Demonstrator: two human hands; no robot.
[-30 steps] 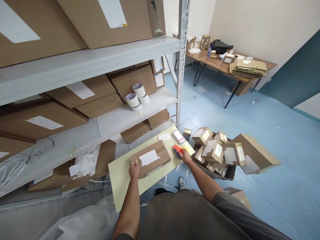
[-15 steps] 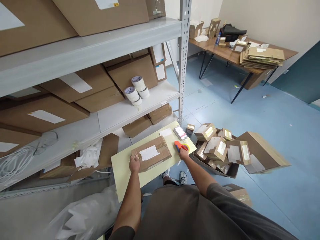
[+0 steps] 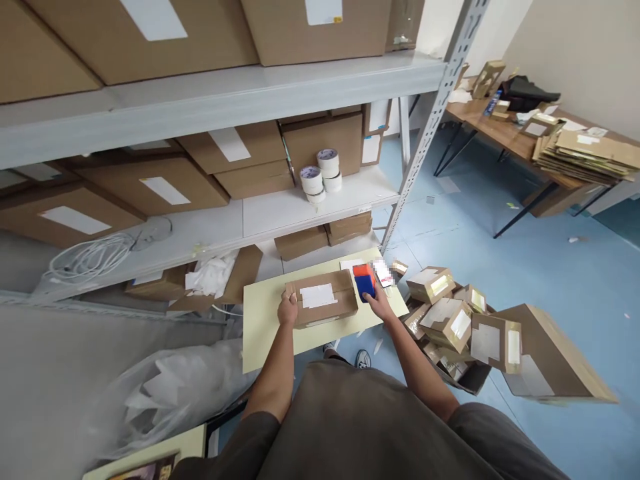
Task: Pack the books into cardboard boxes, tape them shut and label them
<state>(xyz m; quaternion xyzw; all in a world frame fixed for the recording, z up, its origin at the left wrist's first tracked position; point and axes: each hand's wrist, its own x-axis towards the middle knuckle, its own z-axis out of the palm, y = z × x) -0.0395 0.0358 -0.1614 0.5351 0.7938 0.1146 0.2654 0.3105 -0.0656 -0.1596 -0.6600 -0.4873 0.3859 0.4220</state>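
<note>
A cardboard box (image 3: 345,303) with a white label on top lies on the pale yellow tabletop (image 3: 260,347). My left hand (image 3: 287,308) grips its left end, fingers curled over the top edge. Just beyond the right end of the box, my right hand (image 3: 379,301) is closed around an orange and blue tape dispenser (image 3: 365,285), held tilted up with its blue side toward me. Behind the dispenser lie a white paper (image 3: 350,265) and a phone-like thing (image 3: 383,272), partly blurred out.
Tape rolls (image 3: 327,162) stand on the grey shelf (image 3: 270,213) ahead, among large cartons. To my right, a bin (image 3: 475,381) on the floor overflows with small taped boxes. A clear plastic bag (image 3: 170,393) lies at left. Flattened cardboard (image 3: 580,150) is stacked on the far brown table.
The tape dispenser has turned, its blue side now facing me, and has come closer to the box's right end. My view has shifted left. My left hand still holds the box.
</note>
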